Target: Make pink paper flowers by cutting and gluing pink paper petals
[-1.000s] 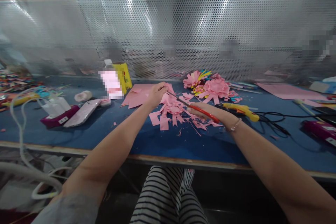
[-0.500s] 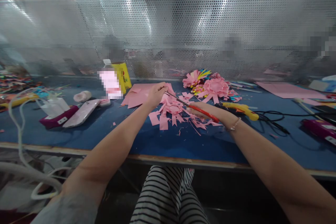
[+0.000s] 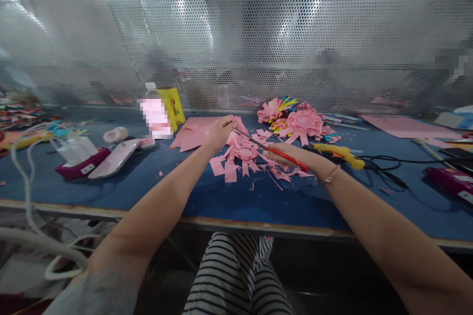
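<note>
Right hand (image 3: 278, 153) is wrapped round the red-handled scissors (image 3: 286, 157), tips aimed at the left hand (image 3: 223, 129), probably so the blades meet whatever it pinches; can't tell what that is. Pink paper pieces (image 3: 231, 172) lie just below on the tabletop (image 3: 221, 203), likely for easy reach.

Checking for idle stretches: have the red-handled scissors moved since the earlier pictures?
No; judged against the yellow glue gun, the red-handled scissors show no visible shift.

Tipped very slightly since a second ago, showing the perforated panel (image 3: 258, 24) beyond the left hand (image 3: 222, 130) marginally higher.
</note>
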The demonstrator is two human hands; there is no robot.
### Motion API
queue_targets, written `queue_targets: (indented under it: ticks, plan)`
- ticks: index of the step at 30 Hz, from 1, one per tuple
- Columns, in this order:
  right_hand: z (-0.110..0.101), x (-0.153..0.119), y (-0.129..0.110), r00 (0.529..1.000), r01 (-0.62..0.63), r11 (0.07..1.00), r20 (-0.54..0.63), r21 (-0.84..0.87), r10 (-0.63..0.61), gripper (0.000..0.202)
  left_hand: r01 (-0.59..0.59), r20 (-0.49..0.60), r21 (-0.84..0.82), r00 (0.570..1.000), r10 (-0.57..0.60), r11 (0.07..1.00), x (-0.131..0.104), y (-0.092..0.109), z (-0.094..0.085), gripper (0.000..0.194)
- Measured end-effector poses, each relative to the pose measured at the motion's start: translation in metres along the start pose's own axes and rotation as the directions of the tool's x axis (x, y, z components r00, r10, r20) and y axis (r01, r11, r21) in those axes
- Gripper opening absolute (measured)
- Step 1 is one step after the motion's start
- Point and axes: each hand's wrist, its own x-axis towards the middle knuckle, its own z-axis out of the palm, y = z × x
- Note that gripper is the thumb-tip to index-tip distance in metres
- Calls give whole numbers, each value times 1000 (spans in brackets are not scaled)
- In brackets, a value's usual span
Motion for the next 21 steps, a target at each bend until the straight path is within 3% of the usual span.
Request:
queue_targets:
  ticks: [5,18,21]
  plan:
    - [-1,0,2,999,44,998,-22,-36,-45,41,-7,5,-48,1000,7,999,2,-4,1,14]
    - [-2,1,0,1000,18,990,-19,-138,-21,40,26,36,-279,999,-17,960,5,-6,0,22]
    - [-2,1,0,1000,4,990,-20,-141,-7,41,-3,29,-262,1000,11,965,7,-10,-1,22]
